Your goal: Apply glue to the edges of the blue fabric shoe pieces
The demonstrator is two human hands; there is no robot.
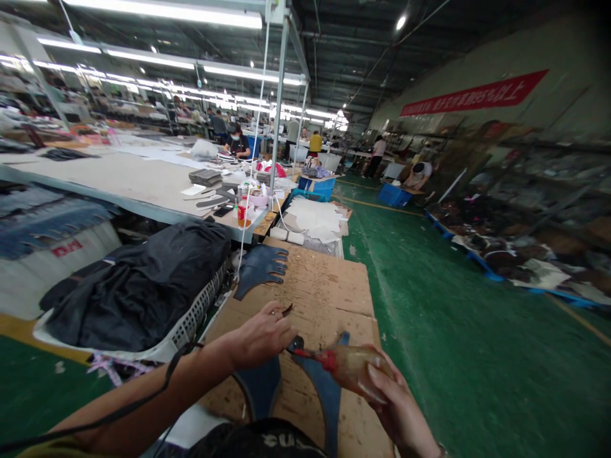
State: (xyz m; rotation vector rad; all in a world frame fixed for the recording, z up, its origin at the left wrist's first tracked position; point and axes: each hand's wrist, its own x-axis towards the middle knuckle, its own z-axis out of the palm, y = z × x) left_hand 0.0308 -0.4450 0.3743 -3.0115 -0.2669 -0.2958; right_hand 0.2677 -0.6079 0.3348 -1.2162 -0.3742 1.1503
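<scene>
My right hand (398,397) is wrapped around a squeeze bottle (358,369) of amber liquid, tipped on its side. Its long red nozzle points left, to a small dark piece (296,343) beside my left hand; whether they touch I cannot tell. My left hand (267,334) is closed, palm down, and a thin dark curved tip (287,310) sticks out past its fingers. What it holds is mostly hidden. Below the hands lie a dark blue cut panel (262,388) and a second blue panel (331,388). Farther off rests a blue piece with finger-like strips (260,267).
Stained cardboard (334,280) covers the work surface. To the left stands a white basket (191,331) heaped with black cloth (143,286). A long table (143,178) holds stacked pieces and a red-labelled bottle (242,212). Green floor (453,305) runs along the right; people work farther back.
</scene>
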